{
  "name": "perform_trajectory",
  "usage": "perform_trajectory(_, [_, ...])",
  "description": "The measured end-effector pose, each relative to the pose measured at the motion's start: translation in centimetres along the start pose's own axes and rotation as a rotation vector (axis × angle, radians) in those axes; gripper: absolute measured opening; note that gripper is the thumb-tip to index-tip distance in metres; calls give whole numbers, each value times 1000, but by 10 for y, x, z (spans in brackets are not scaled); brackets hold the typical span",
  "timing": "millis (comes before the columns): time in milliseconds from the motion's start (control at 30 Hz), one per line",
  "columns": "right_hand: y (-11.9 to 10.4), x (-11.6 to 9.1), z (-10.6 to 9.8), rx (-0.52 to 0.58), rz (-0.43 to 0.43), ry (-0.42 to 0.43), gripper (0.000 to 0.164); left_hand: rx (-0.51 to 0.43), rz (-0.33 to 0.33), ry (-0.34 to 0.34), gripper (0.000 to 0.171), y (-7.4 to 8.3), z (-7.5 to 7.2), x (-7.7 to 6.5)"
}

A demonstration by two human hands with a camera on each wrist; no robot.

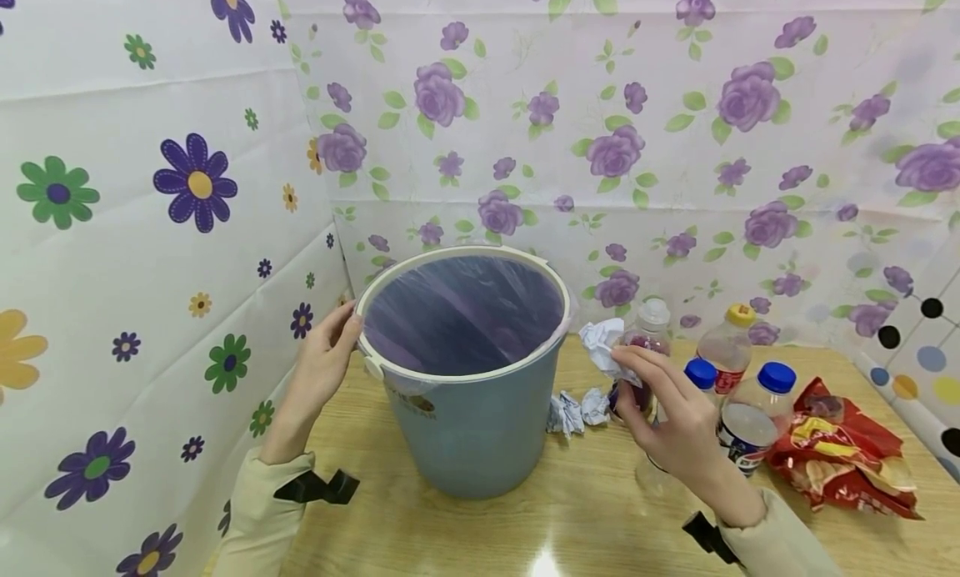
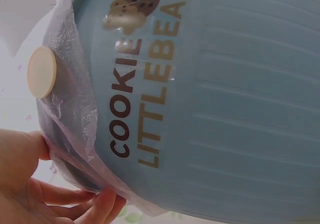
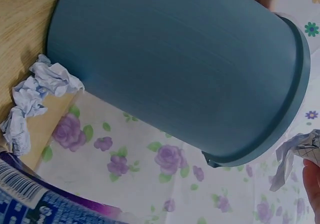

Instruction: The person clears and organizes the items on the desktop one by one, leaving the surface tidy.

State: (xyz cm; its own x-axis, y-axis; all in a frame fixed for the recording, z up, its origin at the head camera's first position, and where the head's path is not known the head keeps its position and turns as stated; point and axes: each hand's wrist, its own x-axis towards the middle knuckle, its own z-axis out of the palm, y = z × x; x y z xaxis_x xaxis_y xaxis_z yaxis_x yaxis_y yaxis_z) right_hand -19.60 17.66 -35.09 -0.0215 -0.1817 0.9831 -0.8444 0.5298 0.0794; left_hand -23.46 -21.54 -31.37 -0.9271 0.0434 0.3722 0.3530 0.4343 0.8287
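Observation:
A blue trash bin (image 1: pixel 480 439) stands upright on the wooden table, with a thin plastic liner (image 2: pixel 82 109) folded over its pale rim. At the bin's left side my left hand (image 1: pixel 321 373) grips the rim, thumb above and fingers below against the liner. To the right of the bin, my right hand (image 1: pixel 678 418) pinches a crumpled white paper (image 1: pixel 600 341) between thumb and fingers, raised near rim height. The paper is beside the bin, outside its opening. More crumpled paper (image 3: pixel 55 78) lies on the table by the bin's base.
Several plastic bottles stand behind my right hand, among them a yellow-capped bottle (image 1: pixel 726 348) and a blue-capped bottle (image 1: pixel 753 418). A red snack bag (image 1: pixel 847 452) lies at the right. Flowered curtains (image 1: pixel 525 118) hang behind and to the left of the table (image 1: pixel 480 535).

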Motion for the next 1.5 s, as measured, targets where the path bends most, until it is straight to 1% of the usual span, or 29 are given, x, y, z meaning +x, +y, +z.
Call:
perform_trajectory(300, [-4,14,6,-62,33,-63,29,-29,7,-5,52,2,0,0])
perform_trajectory(500, [-4,22,8,-35,60,-83,29,-20,4,-4,52,5,0,1])
perform_trajectory(567, [-4,25,9,-28,70,-93,28,7,3,5,51,6,-1,2])
perform_trajectory(667, [-4,30,11,-26,78,-108,27,39,-19,25,50,7,-1,2])
perform_trajectory(767, [-4,34,14,-48,80,-136,27,67,-59,38,51,9,-3,2])
perform_trajectory(900, [-5,40,18,-56,74,-181,27,47,-114,50,55,10,-5,3])
perform_trajectory(1033, [-5,45,24,7,63,-197,27,49,-152,36,58,11,-8,4])
perform_trajectory(1133, [-6,48,29,57,53,-202,27,54,-170,22,57,12,-9,4])
perform_trajectory(1200, [-6,49,33,84,52,-212,26,28,-176,7,56,13,-10,5])
perform_trajectory(1300, [-6,51,37,113,66,-243,24,-55,-193,-19,55,14,-11,5])
perform_trajectory(1400, [-5,51,41,140,80,-281,27,-128,-214,-41,56,15,-12,6])
perform_trajectory(1500, [-6,51,44,148,75,-316,29,-166,-225,-47,55,16,-12,6])
